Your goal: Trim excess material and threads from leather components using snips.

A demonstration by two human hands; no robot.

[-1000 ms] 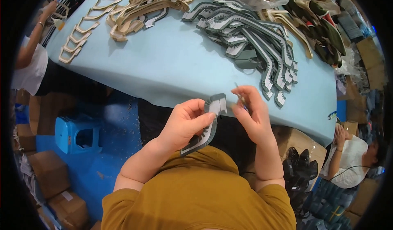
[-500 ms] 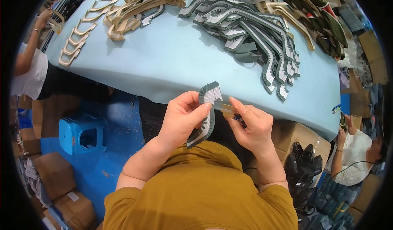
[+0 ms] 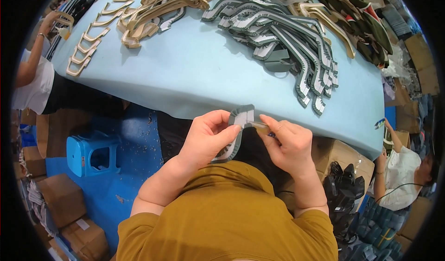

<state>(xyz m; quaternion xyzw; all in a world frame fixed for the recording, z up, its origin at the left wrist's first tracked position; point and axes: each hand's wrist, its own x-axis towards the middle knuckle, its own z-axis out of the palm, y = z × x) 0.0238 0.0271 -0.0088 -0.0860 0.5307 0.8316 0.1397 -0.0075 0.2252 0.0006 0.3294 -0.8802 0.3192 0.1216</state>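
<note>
My left hand (image 3: 204,140) is closed around a curved grey-green and white strip (image 3: 242,115), pinching it between thumb and fingers. The strip's upper end bends over to the right, and its lower part hangs below my wrist towards my shirt. My right hand (image 3: 289,142) is closed on a slim, pale yellowish, partly see-through tool (image 3: 260,127), with a dark blue bit showing between the fingers. Its tip reaches the strip's right edge, touching or nearly so. I cannot make out its exact kind. Both hands are in front of the table's near edge.
On the light blue table (image 3: 185,70) lie a heap of similar grey-green strips (image 3: 282,33), several beige frames (image 3: 157,10) and dark green cloth pieces (image 3: 357,19). A blue stool (image 3: 76,156) and cardboard boxes (image 3: 62,198) stand left. Co-workers are at both sides; a box (image 3: 343,156) stands right.
The strip has turned and dropped a little in my left hand, so its upper end points more to the right. My right hand has shifted slightly, and the tool's tip is at the strip's edge.
</note>
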